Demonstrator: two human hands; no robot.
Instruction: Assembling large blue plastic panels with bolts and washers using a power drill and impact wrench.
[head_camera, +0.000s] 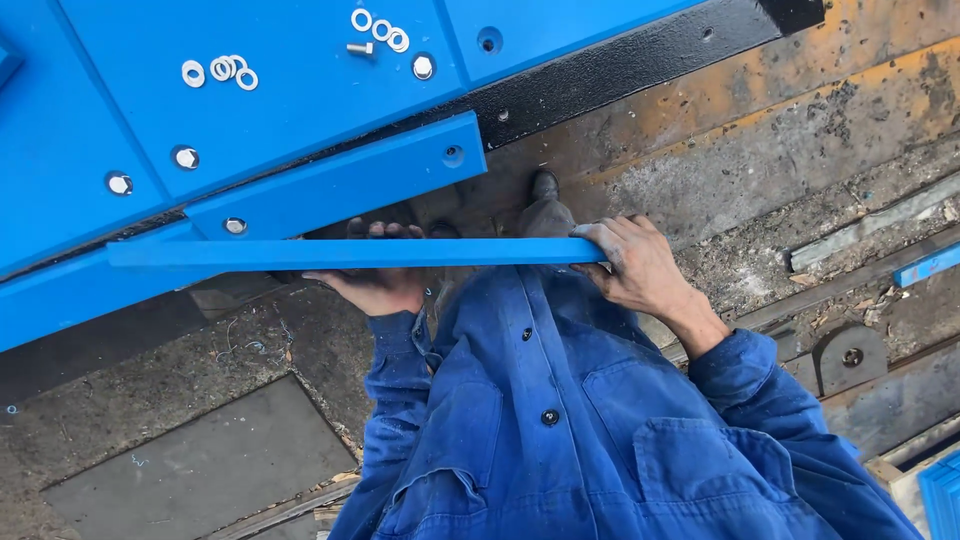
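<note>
The left hand (375, 285) reaches forward from a blue sleeve (395, 390), palm up under a long blue bar (340, 252). Its fingers (385, 230) curl up behind the bar's far edge, so the hand cups the bar from below near its middle. The right hand (635, 265) comes in from the right, wrist bent, and grips the bar's right end; its fingers (595, 235) wrap over the top edge and close on it. Both hands hold the bar, which lies level across the view, in front of the person's chest and above a boot (545, 205).

The bar's left end runs against a blue steel frame (300, 90) that fills the upper left. A bolted blue bracket (340, 180) sits just above the bar. Loose washers (225, 70) lie on the frame, with a second group (380, 28) and a short bolt (360, 47) farther right. Below is a rusty, dirty floor (800, 130), with a grey plate (200, 470) at lower left.
</note>
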